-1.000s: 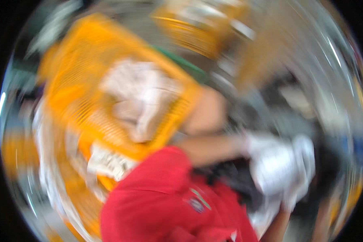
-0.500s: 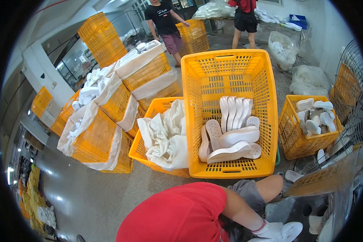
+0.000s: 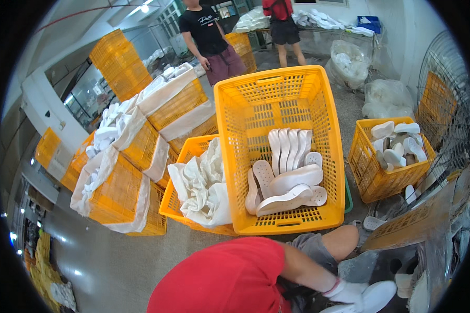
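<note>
My red-sleeved left arm reaches across to the lower right. My left hand [image 3: 347, 292], in a white glove, is closed on a white shoe sole [image 3: 379, 296]; its fingers are partly hidden. Another white edge shows below it at the picture's bottom. My right hand is out of sight. Ahead of me a large yellow crate [image 3: 277, 228] stands tilted toward me. White soles lie inside its near end: several stand on edge in a row, and others lie across in front, such as one curved sole [image 3: 284, 200].
To the left, a yellow crate holds a crumpled white sack [image 3: 201, 188]; beyond it stand stacked, cloth-lined crates [image 3: 115, 182]. At right are a crate of soles [image 3: 389, 177], a wire fan guard [image 3: 444, 78] and cardboard [image 3: 407, 224]. A person in black [image 3: 209, 36] and another in red [image 3: 284, 34] stand behind.
The view has shifted, so the crates sit slightly farther left. The person in black has come nearer. My left hand stays low at the right with the sole.
</note>
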A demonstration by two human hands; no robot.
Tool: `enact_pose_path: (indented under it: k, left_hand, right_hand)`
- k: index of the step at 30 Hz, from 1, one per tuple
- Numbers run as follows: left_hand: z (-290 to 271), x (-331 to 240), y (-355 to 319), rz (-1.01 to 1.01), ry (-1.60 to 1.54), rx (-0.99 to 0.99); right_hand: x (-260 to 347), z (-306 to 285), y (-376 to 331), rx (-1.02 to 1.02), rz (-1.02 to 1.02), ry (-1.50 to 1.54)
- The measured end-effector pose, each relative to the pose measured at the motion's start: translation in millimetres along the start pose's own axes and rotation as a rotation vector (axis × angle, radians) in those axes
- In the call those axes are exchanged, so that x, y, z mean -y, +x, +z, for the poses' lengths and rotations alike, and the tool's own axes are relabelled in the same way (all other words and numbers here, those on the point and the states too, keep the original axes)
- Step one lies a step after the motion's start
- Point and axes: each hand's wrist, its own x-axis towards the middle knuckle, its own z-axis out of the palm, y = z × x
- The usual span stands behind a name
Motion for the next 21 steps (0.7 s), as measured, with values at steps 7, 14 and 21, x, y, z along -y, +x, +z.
enact_pose_path:
  k: [7, 14, 21]
  left_hand:
    - [-64.4, -64.5, -89.3, 0.418, 0.916, 0.327]
    - [-305.3, -195.5, -136.5, -0.076, 1.563, -0.718]
    - [-584.8, -209.5, -211.5, -0.064, 1.019, -1.856]
  right_hand:
    - [11.2, 27.3, -58.0, -0.025, 0.333, 0.293]
    - [12.6, 13.0, -88.7, 0.036, 0.610, 0.287]
    - [8.3, 8.1, -80.6, 0.074, 0.776, 0.228]
